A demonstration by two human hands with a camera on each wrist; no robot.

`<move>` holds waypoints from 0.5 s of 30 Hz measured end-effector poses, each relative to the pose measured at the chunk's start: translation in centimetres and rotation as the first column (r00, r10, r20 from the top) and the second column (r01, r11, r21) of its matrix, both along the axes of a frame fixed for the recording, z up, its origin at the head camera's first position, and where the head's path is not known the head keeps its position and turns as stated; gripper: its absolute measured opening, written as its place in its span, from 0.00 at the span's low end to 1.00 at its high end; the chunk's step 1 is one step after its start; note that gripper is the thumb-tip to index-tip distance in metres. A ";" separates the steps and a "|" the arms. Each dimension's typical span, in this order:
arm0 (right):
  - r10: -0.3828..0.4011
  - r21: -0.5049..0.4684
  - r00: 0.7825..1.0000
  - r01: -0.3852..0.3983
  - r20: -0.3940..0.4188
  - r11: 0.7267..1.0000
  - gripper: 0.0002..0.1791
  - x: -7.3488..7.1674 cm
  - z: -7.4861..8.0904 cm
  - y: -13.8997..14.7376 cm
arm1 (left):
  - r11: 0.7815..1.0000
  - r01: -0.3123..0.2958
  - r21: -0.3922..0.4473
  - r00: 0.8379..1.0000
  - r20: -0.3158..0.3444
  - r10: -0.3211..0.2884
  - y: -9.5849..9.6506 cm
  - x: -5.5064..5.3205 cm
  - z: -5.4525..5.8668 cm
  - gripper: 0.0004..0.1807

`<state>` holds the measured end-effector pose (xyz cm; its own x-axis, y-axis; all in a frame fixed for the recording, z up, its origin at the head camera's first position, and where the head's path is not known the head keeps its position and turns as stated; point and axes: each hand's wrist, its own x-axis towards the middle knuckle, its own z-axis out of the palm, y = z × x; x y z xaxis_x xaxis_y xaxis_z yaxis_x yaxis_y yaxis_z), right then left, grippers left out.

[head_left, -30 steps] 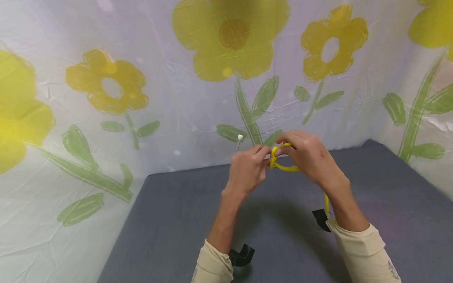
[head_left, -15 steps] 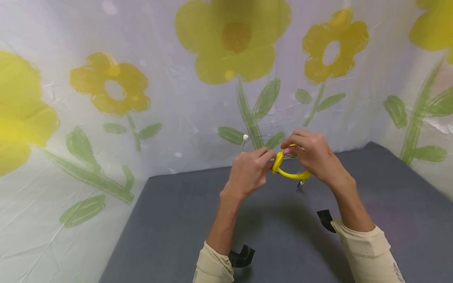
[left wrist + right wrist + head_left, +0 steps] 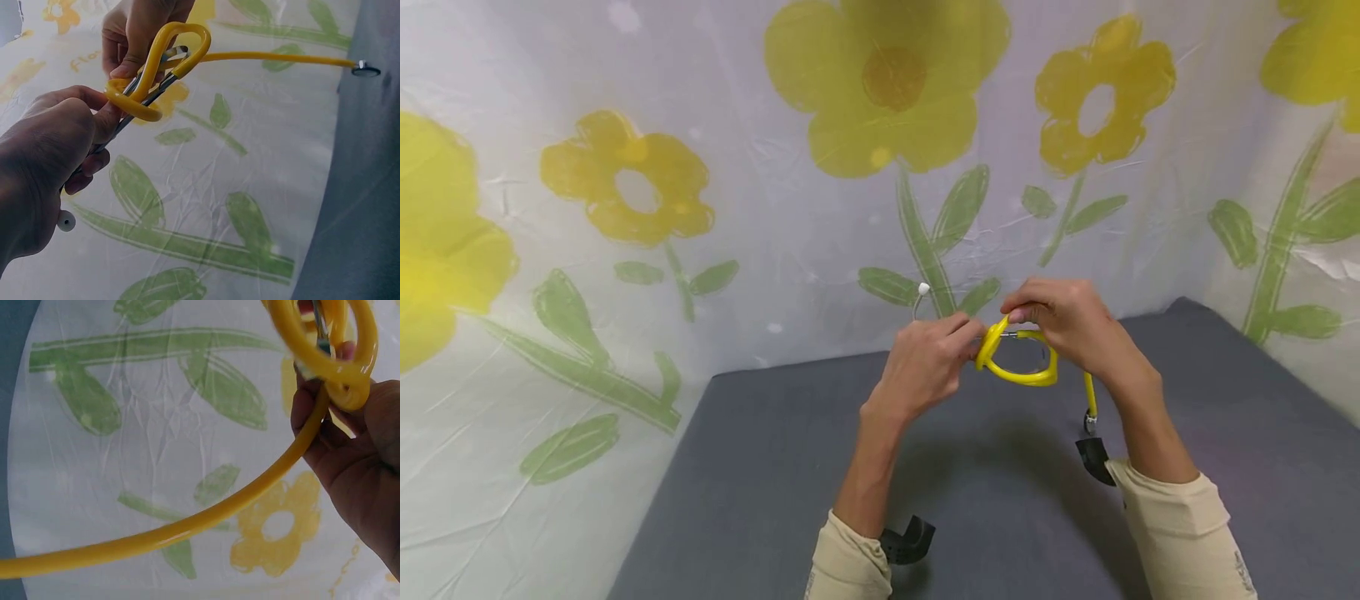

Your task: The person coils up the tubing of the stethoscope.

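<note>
A stethoscope with yellow tubing [image 3: 1022,379] is held up between my two hands, its tube coiled in loops around the metal ear tubes. My left hand [image 3: 923,357] grips the metal ear tubes, and one white ear tip [image 3: 923,288] sticks up beyond it. With thumb and fingers my right hand [image 3: 1078,321] pinches the yellow tube at the coil. The tube's free length [image 3: 169,534] runs away from that hand in the right wrist view. At its end hangs the chest piece [image 3: 365,69]. The other ear tip is hidden.
A dark grey padded surface [image 3: 775,483] lies beneath the hands. Behind it hangs a pale sheet [image 3: 790,250] printed with yellow flowers and green leaves. Black curved mounts [image 3: 910,542] project from both sleeves.
The right hand has shifted slightly right and drawn the tube around the ear tubes, so the loops show more openly. The chest piece now dangles below the right hand. The left hand keeps its grip.
</note>
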<state>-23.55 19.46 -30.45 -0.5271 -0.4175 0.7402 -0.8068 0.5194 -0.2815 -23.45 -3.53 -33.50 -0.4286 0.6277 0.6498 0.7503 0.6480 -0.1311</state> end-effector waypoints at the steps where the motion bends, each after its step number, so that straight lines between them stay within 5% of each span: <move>1: -0.003 -0.001 1.000 0.003 -0.007 1.000 0.08 -0.1 0.0 0.1 | 1.000 0.005 -0.001 1.000 0.002 -0.005 0.0 0.0 0.0 0.07; 15: -0.031 -0.029 0.996 0.029 -0.082 0.999 0.08 -0.7 -0.2 0.5 | 1.000 0.009 0.029 1.000 0.014 -0.009 0.3 -0.2 0.0 0.10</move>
<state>-24.24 19.92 -30.68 -0.4757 -0.3813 0.7927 -0.8120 0.5367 -0.2292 -23.64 -3.25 -33.53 -0.4325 0.6126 0.6616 0.7576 0.6448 -0.1018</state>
